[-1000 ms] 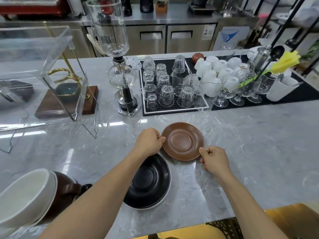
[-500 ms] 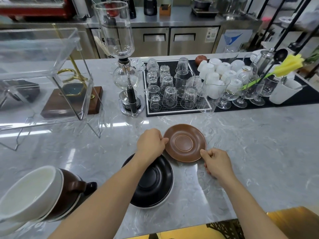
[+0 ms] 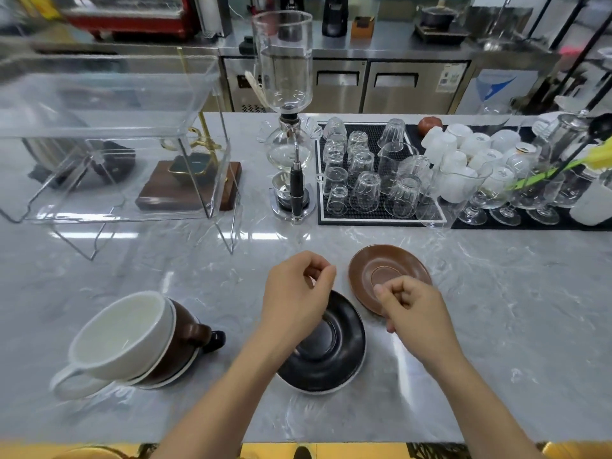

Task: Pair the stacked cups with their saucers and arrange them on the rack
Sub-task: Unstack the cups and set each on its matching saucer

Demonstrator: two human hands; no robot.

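A brown saucer [image 3: 381, 270] lies flat on the marble counter. Just in front of it sits a black saucer [image 3: 334, 352] with a white rim. My left hand [image 3: 298, 286] hovers over the black saucer's far edge, fingers curled, holding nothing. My right hand [image 3: 410, 306] is over the brown saucer's near edge, fingers loosely curled and empty. At the lower left, a white cup [image 3: 122, 332] is stacked in a brown cup [image 3: 185, 339], tilted, with a black handle [image 3: 217, 339] of another cup behind. The clear acrylic rack [image 3: 109, 127] stands at the far left.
A glass siphon coffee maker [image 3: 288, 127] stands behind my hands. A black mat [image 3: 374, 220] holds several upturned glasses. White cups [image 3: 463, 147] and stemmed glasses [image 3: 506, 200] fill the right. A wooden base [image 3: 185, 190] sits under the rack. The counter's front edge is near my arms.
Both hands have let go of the brown saucer and drawn back toward me. The saucer now rests on the counter. The view has shifted, showing more of the stacked cups.
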